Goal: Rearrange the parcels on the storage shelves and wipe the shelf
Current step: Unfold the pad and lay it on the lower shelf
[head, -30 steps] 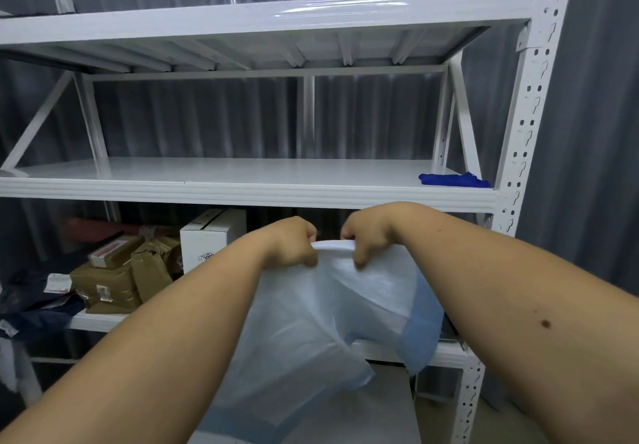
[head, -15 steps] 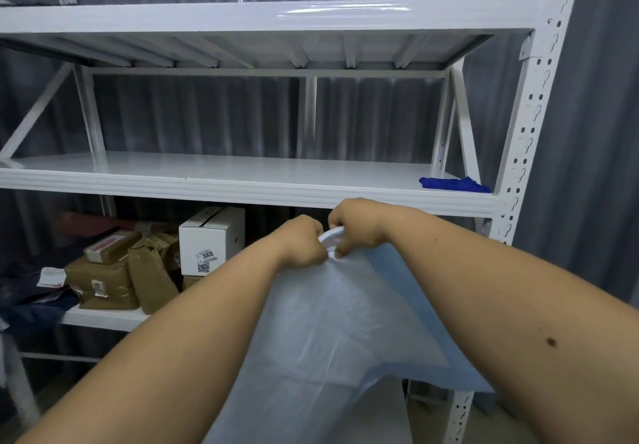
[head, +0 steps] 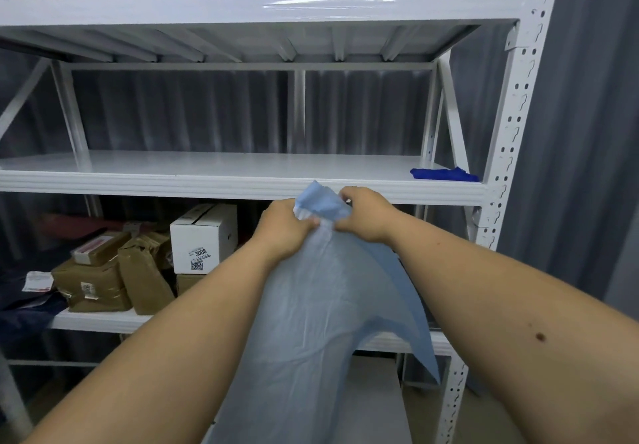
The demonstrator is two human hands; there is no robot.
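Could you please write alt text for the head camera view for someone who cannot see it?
Both hands, left hand and right hand, grip the bunched top of a pale blue sheet before a white shelf rack; parcels sit on its lower shelf.

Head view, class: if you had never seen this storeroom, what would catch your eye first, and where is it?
First, the pale blue sheet hanging down the middle, its top bunched in the grip of the left hand and right hand in front of the middle shelf. Next, the dark blue cloth at that shelf's right end, then the white box and brown parcels on the lower shelf, left.
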